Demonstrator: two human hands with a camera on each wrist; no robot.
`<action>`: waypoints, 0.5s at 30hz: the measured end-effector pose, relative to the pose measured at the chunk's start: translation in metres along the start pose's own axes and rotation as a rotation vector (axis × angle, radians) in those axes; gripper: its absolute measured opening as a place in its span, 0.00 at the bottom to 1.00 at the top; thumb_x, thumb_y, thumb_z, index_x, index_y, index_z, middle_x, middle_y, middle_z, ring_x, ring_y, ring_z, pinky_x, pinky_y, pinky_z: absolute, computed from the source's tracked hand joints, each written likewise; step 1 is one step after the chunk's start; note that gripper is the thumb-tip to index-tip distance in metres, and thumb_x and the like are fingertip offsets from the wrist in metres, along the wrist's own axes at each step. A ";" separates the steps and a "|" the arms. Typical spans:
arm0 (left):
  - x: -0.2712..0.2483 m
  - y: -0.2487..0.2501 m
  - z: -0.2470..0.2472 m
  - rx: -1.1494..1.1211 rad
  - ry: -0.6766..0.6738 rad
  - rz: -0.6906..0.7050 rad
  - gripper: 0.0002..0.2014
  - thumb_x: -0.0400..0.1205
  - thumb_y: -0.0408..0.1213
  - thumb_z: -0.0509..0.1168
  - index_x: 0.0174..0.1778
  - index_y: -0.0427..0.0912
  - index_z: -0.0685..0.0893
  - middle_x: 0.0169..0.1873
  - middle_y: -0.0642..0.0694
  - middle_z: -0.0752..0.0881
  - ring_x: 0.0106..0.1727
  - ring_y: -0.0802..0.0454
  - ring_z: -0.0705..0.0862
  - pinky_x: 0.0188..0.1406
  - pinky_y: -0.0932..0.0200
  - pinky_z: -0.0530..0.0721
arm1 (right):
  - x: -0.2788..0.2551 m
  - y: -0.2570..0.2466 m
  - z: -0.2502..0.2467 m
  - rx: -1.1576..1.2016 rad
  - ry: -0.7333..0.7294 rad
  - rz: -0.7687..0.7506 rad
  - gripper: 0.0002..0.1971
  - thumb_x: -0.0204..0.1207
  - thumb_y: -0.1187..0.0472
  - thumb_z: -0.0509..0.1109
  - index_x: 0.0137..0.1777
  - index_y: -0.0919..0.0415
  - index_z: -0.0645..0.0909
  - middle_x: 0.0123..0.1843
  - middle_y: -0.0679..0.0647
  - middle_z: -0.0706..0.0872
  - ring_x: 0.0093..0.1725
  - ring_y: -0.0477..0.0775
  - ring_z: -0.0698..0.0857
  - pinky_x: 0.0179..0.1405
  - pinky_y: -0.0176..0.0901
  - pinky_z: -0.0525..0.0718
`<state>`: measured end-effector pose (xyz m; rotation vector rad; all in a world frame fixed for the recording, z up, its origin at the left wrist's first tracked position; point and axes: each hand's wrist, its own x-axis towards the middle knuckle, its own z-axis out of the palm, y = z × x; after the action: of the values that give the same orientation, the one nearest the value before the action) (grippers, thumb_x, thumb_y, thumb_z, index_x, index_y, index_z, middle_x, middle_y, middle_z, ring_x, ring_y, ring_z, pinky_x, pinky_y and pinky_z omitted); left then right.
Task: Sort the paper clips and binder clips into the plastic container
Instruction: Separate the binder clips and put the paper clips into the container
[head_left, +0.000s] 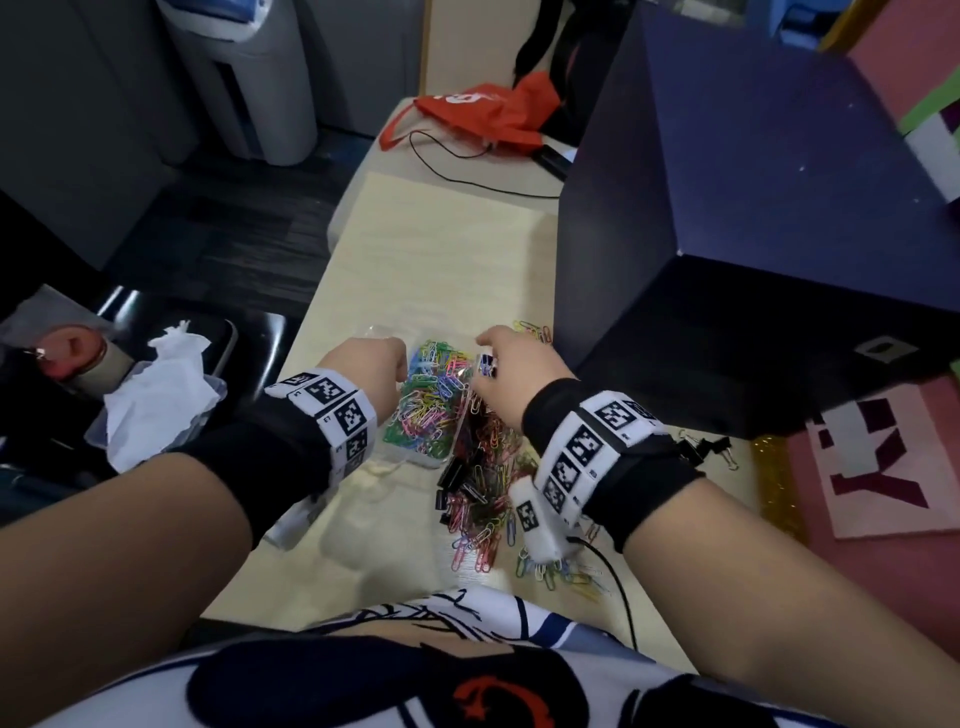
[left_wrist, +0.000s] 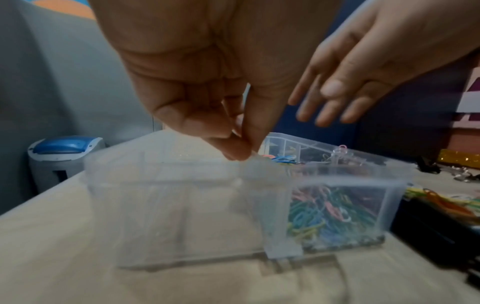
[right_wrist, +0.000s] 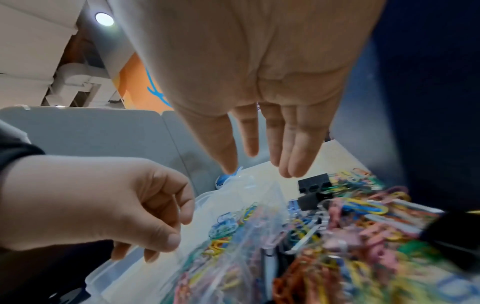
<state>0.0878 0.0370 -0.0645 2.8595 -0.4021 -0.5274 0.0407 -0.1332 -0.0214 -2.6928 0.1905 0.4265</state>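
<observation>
Near the centre of the head view, the left hand (head_left: 371, 358) curls its fingers over the left part of the clear plastic container (head_left: 415, 457), which sits on the pale wooden table (head_left: 431, 270). In the left wrist view the thumb and fingertips (left_wrist: 233, 150) pinch the container's rim at the divider wall; the compartment left of that wall looks bare, though the picture is blurred, and the right one is packed with coloured paper clips (left_wrist: 327, 214). The right hand (head_left: 511, 374) hangs just right of the container, above the loose heap, its fingers (right_wrist: 293, 148) straight and relaxed, holding nothing. That heap of mixed paper clips (head_left: 485, 499) spreads from the middle toward the lower centre of the head view, touching the container's right side, with black binder clips (head_left: 457, 475) lying among them. More binder clips (head_left: 709, 449) lie at the right, beside a large dark blue box (head_left: 753, 218). An orange bag (head_left: 483, 111) rests at the table's far end, top centre, and white crumpled tissue (head_left: 156, 395) sits at the left edge.
</observation>
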 end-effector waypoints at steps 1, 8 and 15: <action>0.001 0.001 -0.002 0.011 -0.001 0.006 0.08 0.78 0.29 0.63 0.47 0.48 0.78 0.44 0.45 0.86 0.46 0.44 0.82 0.38 0.56 0.76 | -0.004 0.009 -0.001 -0.025 -0.008 0.031 0.19 0.80 0.58 0.66 0.70 0.55 0.75 0.67 0.57 0.81 0.64 0.58 0.81 0.62 0.44 0.78; -0.007 0.044 -0.009 0.086 0.056 0.264 0.09 0.79 0.35 0.61 0.55 0.42 0.80 0.52 0.40 0.79 0.51 0.39 0.82 0.47 0.51 0.79 | -0.052 0.073 0.007 -0.199 -0.260 0.306 0.18 0.79 0.56 0.63 0.68 0.57 0.77 0.66 0.58 0.80 0.64 0.59 0.80 0.62 0.45 0.78; -0.049 0.093 0.031 0.489 -0.387 0.627 0.20 0.72 0.44 0.72 0.57 0.46 0.77 0.48 0.46 0.79 0.50 0.43 0.83 0.41 0.50 0.86 | -0.092 0.090 0.015 -0.256 -0.333 0.385 0.37 0.72 0.45 0.74 0.75 0.59 0.63 0.71 0.60 0.67 0.69 0.62 0.74 0.65 0.53 0.79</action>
<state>0.0112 -0.0409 -0.0546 2.7868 -1.6160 -0.9445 -0.0677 -0.2026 -0.0377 -2.7737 0.5946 1.0699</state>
